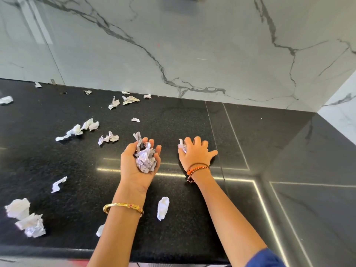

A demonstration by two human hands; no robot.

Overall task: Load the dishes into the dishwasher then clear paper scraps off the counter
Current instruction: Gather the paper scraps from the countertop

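My left hand [134,164] is turned palm up over the black counter [57,162], its fingers curled round a bunch of crumpled paper scraps [145,158]. My right hand [196,153] is palm down just to the right, fingers spread, with thumb and forefinger pinching a small white scrap [181,145] at the counter surface. Several loose scraps lie on the counter: one [163,208] between my forearms, one [58,184] to the left, a pile [27,218] at the near left, and more [84,128] further back.
A white marble backsplash [192,45] rises behind the counter and wraps round at the right corner [339,112]. A seam [215,139] runs across the counter right of my right hand. The counter's front edge [57,251] is near the bottom.
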